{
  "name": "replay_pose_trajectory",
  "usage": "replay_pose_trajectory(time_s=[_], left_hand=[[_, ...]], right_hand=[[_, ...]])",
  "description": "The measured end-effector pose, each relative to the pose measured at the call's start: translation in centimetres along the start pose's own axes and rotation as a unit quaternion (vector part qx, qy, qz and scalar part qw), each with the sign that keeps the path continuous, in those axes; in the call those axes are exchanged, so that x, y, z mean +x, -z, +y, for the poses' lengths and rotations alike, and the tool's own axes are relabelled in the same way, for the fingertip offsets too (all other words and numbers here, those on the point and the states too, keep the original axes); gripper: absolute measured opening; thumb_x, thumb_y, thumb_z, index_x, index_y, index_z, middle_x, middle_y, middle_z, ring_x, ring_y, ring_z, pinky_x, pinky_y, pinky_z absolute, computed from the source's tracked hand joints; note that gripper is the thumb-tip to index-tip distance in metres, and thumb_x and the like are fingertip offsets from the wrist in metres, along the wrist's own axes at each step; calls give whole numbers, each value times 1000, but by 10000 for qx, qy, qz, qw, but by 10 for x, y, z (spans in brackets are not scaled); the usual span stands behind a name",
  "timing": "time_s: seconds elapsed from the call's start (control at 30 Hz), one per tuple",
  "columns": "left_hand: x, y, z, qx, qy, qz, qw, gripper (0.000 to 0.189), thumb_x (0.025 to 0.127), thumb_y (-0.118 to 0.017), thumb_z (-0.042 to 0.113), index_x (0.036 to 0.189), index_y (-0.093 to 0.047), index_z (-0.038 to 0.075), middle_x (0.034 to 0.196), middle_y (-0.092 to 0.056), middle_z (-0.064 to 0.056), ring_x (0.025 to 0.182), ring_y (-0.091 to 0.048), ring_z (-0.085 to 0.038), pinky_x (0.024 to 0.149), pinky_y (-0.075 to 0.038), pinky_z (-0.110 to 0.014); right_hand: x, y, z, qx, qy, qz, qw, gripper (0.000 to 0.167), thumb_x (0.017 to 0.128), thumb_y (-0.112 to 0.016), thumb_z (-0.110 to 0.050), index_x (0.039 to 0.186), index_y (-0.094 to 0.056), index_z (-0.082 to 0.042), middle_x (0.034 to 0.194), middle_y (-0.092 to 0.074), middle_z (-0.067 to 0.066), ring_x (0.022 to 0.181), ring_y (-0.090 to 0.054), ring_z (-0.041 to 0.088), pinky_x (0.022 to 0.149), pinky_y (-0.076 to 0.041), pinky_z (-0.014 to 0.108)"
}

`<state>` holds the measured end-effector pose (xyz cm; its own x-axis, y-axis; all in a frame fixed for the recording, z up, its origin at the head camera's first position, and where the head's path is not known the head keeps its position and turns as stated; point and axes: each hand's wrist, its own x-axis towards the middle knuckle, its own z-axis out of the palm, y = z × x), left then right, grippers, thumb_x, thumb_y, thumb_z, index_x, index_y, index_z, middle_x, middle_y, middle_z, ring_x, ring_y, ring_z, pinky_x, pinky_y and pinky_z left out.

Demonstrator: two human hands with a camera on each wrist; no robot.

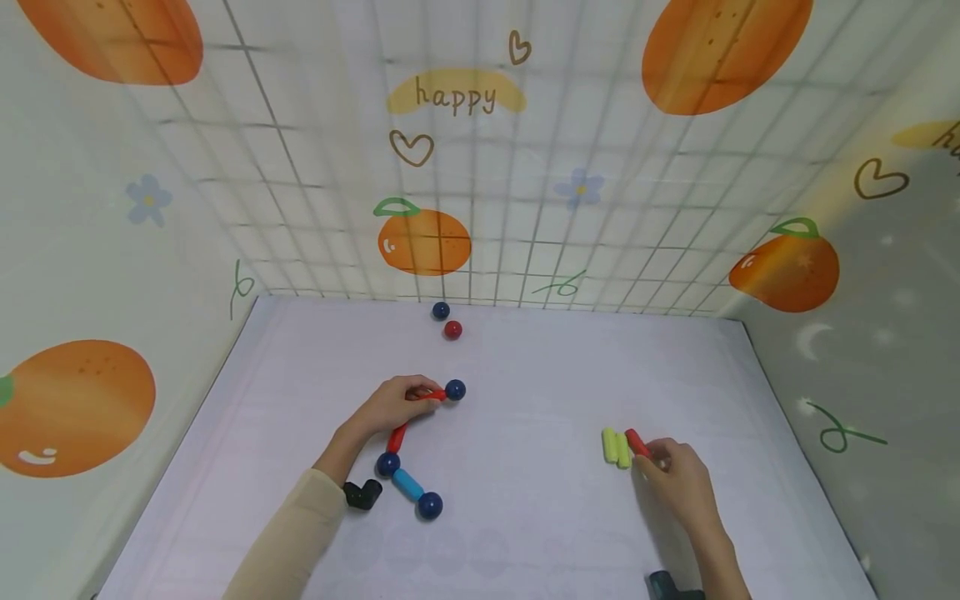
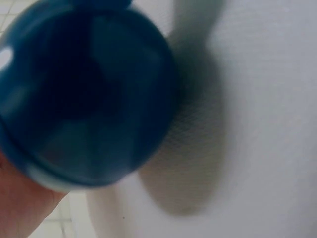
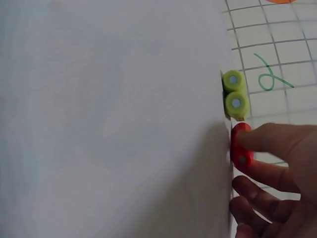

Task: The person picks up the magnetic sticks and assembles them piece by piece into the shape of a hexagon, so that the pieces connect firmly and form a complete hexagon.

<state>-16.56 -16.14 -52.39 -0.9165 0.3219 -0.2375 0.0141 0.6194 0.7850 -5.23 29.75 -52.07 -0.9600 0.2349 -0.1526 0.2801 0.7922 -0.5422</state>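
In the head view my left hand [image 1: 393, 402] holds a red magnetic rod [image 1: 433, 395] whose tip meets a dark blue ball [image 1: 455, 390]. Below that hand a second red rod [image 1: 397, 437] runs to another blue ball [image 1: 387, 464], joined through a light blue rod [image 1: 408, 485] to a blue ball [image 1: 430, 506]. How the two red rods meet is hidden by the hand. A blurred blue ball [image 2: 94, 99] fills much of the left wrist view. My right hand [image 1: 678, 482] pinches a red rod [image 3: 242, 145] between thumb and finger, beside two yellow-green rods [image 3: 235, 91].
Farther back on the white tabletop [image 1: 525, 500] lie a blue ball [image 1: 441, 311] and a red ball [image 1: 453, 330]. A black angular piece [image 1: 363, 494] sits by the left sleeve, and a dark piece [image 1: 671, 586] by the right wrist. Cloth-covered grid walls [image 1: 600, 275] enclose the table.
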Motion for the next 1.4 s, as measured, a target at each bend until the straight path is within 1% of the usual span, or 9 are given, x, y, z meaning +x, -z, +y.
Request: replay_pose_trajectory(time_s=[0.17, 0.3, 0.37, 0.47, 0.57, 0.67, 0.9, 1.1, 1.4], left_hand=[[-1, 0, 0, -10, -116, 34, 9999, 27, 91, -75, 33, 116, -72, 23, 95, -67, 5, 89, -58, -20, 77, -48, -34], [-1, 0, 0, -32, -153, 27, 9999, 29, 91, -75, 36, 116, -72, 22, 95, -67, 5, 88, -58, -19, 76, -48, -33], [-1, 0, -1, -9, -146, 17, 9999, 29, 91, -74, 37, 117, -72, 23, 95, -67, 5, 88, -58, -19, 76, -48, -33], [-2, 1, -1, 12, -132, 32, 9999, 30, 91, -74, 37, 118, -72, 23, 96, -67, 5, 90, -58, -19, 77, -48, -33], [-2, 2, 0, -3, -101, 44, 9999, 29, 91, -74, 36, 118, -72, 24, 97, -67, 5, 91, -57, -19, 78, -48, -34], [-3, 2, 1, -67, -90, 39, 9999, 29, 92, -74, 35, 118, -72, 24, 99, -67, 5, 92, -57, -20, 80, -48, -35], [-3, 2, 2, -121, -65, 22, 9999, 27, 92, -74, 34, 118, -71, 24, 99, -67, 5, 92, -57, -20, 80, -47, -35], [-1, 1, -2, -101, -60, -2, 9999, 27, 92, -74, 35, 117, -71, 26, 98, -67, 5, 92, -57, -20, 79, -47, -35], [-1, 1, -1, -102, -69, -5, 9999, 27, 92, -74, 35, 117, -71, 25, 97, -66, 5, 90, -57, -20, 77, -47, -35]], right_hand=[[1, 0, -2, -54, 3, 170, 9998, 35, 90, -73, -18, 114, -64, 6, 100, -61, 18, 81, -55, 28, 63, -49, 35], [0, -1, -3, 92, -18, 443, 9990, 34, 92, -71, -19, 116, -64, 5, 102, -62, 19, 84, -57, 29, 63, -50, 33], [0, 0, -5, 204, 47, 573, 9981, 33, 93, -70, -20, 117, -65, 2, 104, -63, 18, 85, -57, 29, 62, -50, 32], [0, 2, -12, 407, 296, 642, 9967, 30, 93, -70, -20, 116, -66, -1, 105, -64, 16, 86, -57, 28, 62, -48, 30], [1, 4, -22, 577, 575, 524, 9953, 29, 93, -71, -20, 115, -67, -2, 106, -65, 15, 84, -56, 27, 60, -48, 29], [3, 1, -33, 716, 746, 350, 9940, 27, 93, -71, -19, 115, -68, -3, 106, -66, 14, 82, -55, 25, 58, -48, 28], [8, -15, -57, 1040, 1243, 174, 9866, 21, 90, -75, -15, 109, -70, -6, 100, -67, 9, 78, -56, 23, 55, -47, 28], [15, -31, -73, 1208, 1287, -79, 9843, 22, 90, -76, -18, 110, -70, -9, 100, -66, 7, 79, -56, 22, 62, -49, 28], [24, -49, -91, 1419, 1562, -249, 9772, 21, 89, -77, -16, 108, -71, -11, 97, -66, 4, 76, -56, 20, 59, -48, 27]])
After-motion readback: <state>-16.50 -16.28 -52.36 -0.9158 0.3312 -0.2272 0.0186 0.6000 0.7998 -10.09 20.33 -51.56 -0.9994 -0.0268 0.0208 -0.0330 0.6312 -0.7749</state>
